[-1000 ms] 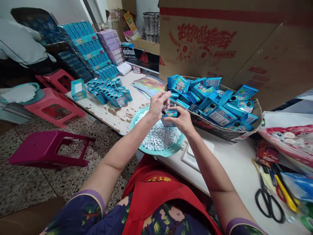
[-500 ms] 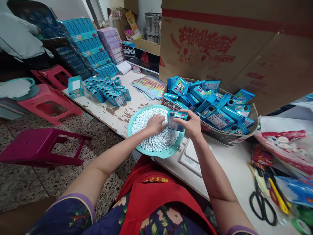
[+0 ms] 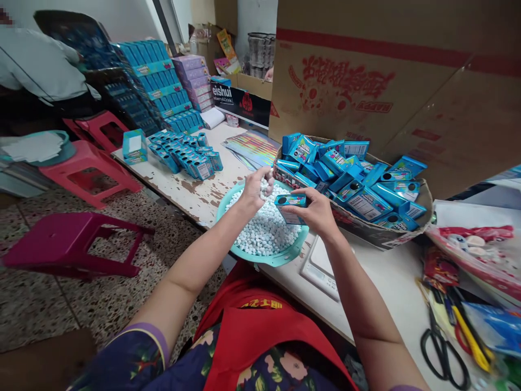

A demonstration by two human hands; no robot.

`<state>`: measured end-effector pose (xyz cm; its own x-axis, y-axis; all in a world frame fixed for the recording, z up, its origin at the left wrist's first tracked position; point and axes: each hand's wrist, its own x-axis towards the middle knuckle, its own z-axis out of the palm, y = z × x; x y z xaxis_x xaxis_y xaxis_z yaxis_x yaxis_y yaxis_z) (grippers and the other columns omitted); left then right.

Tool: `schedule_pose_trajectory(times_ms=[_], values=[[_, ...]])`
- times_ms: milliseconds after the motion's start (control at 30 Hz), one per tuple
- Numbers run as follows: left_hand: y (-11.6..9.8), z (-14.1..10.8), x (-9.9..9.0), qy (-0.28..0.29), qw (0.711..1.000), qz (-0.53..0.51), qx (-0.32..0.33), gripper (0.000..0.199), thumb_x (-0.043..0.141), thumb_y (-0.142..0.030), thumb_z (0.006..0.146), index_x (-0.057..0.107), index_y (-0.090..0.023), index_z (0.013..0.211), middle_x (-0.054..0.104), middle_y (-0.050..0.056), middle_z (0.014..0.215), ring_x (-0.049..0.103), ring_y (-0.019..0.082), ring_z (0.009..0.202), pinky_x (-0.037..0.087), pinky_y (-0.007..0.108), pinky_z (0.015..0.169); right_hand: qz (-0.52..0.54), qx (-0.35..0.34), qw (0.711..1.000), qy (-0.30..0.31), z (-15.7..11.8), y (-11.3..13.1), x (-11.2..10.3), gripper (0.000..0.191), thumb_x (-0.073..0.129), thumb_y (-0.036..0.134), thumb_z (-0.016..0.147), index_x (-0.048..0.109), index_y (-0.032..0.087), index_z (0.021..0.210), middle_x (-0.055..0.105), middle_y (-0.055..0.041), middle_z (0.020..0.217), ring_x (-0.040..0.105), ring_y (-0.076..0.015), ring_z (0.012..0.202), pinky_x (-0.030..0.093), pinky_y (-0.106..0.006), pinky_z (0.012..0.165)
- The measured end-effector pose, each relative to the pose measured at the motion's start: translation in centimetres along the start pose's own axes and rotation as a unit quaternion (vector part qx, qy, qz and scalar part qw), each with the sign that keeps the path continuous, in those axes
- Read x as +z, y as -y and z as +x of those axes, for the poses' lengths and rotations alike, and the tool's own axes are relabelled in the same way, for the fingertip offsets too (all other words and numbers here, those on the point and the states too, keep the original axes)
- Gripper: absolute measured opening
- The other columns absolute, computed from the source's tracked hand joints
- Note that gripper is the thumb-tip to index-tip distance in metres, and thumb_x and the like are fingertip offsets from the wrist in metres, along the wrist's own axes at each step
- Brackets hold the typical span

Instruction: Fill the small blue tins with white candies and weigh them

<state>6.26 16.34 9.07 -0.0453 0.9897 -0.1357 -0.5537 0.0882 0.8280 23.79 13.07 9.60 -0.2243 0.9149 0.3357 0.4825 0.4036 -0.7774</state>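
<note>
My left hand (image 3: 257, 187) is raised over the turquoise basin (image 3: 285, 258), fingers curled round a handful of small white candies. The basin is filled with the same white and pale-blue candies (image 3: 260, 231). Over its right side, my right hand (image 3: 317, 210) grips a small blue candy box (image 3: 290, 202) between thumb and fingers. A dark round hole shows in the box's upper face. Just behind and to the right of that hand stands an open carton (image 3: 382, 239) heaped with similar blue boxes (image 3: 342, 165).
A white scale (image 3: 321, 266) lies right of the basin. Rows of blue boxes (image 3: 189, 155) stand on the table's left part. Scissors (image 3: 442, 342) and a filled plastic bag (image 3: 480, 244) are at the right. Stools (image 3: 73, 239) stand on the floor; a person (image 3: 36, 65) is at far left.
My left hand has come up out of the candies with a handful. My right hand has lowered slightly and tilted the box, so its holed face shows more.
</note>
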Motion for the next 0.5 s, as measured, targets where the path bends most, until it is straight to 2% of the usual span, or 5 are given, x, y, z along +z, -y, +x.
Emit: schedule_pose_trajectory(times_ms=[67, 167, 233, 333, 500], values=[[-0.9, -0.3, 1.3, 0.006, 0.999, -0.046, 0.006, 0.030, 0.069, -0.041, 0.066, 0.050, -0.017, 0.067, 0.052, -0.003, 0.054, 0.044, 0.006, 0.040, 0.030, 0.018, 0.038, -0.007, -0.016, 1.000, -0.004, 0.2, 0.5, 0.9, 0.048, 0.079, 0.057, 0.062, 0.072, 0.020, 0.092, 0.071, -0.0061, 0.092, 0.065, -0.0242, 0.087, 0.048, -0.037, 0.081], [-1.1, -0.6, 2.3, -0.024, 0.998, -0.030, 0.058, 0.039, 0.071, -0.051, 0.068, 0.052, -0.016, 0.064, 0.055, -0.001, 0.053, 0.051, 0.009, 0.044, 0.036, 0.020, 0.041, -0.016, -0.021, 1.000, -0.011, 0.6, 1.0, 1.9, 0.045, 0.078, 0.056, 0.063, 0.071, 0.020, 0.090, 0.071, -0.0066, 0.093, 0.065, -0.0249, 0.088, 0.048, -0.037, 0.082], [-0.9, -0.7, 2.5, -0.033, 0.995, -0.001, 0.096, 0.046, 0.072, -0.056, 0.068, 0.050, -0.016, 0.059, 0.051, -0.002, 0.049, 0.049, 0.008, 0.041, 0.036, 0.020, 0.039, -0.016, -0.015, 1.000, -0.012, 0.9, 1.1, 2.3, 0.044, 0.078, 0.055, 0.063, 0.071, 0.021, 0.090, 0.072, -0.0059, 0.093, 0.065, -0.0247, 0.087, 0.048, -0.037, 0.082], [-0.5, -0.8, 2.4, -0.011, 0.990, 0.029, 0.138, 0.049, 0.074, -0.058, 0.067, 0.050, -0.016, 0.058, 0.048, -0.004, 0.048, 0.046, 0.006, 0.039, 0.033, 0.019, 0.038, -0.017, -0.008, 1.000, -0.009, 1.1, 1.1, 2.5, 0.044, 0.078, 0.054, 0.062, 0.071, 0.021, 0.091, 0.072, -0.0055, 0.092, 0.065, -0.0244, 0.087, 0.048, -0.037, 0.083], [-0.2, -0.8, 2.5, 0.000, 0.986, 0.043, 0.161, 0.053, 0.070, -0.065, 0.069, 0.052, -0.016, 0.060, 0.044, -0.005, 0.046, 0.040, 0.004, 0.036, 0.027, 0.018, 0.035, -0.018, -0.005, 1.000, -0.013, 0.9, 1.3, 2.7, 0.042, 0.077, 0.051, 0.065, 0.071, 0.020, 0.093, 0.071, -0.0057, 0.094, 0.065, -0.0241, 0.087, 0.047, -0.036, 0.082]])
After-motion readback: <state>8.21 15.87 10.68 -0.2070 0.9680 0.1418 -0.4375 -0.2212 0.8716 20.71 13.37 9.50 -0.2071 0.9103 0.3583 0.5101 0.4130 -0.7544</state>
